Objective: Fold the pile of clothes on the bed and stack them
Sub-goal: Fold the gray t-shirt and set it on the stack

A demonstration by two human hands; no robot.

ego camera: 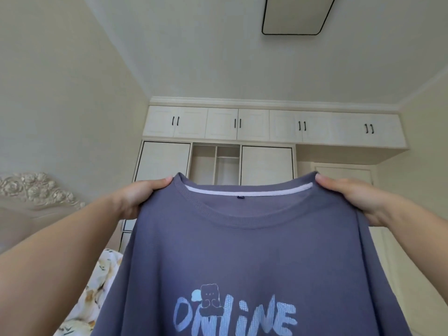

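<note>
A purple T-shirt printed "ONLINE" fills the lower centre of the frame, held up by the left hand and right hand, each pinching a shoulder beside the collar.

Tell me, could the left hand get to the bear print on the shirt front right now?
Probably not without letting go: the left hand grips one shoulder of the purple shirt, the right hand the other. The bear print hangs unobstructed, well below.

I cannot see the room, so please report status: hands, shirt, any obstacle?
Left hand and right hand each grip a shoulder of the purple T-shirt. Shirt held up, print facing camera. No obstacle visible.
</note>
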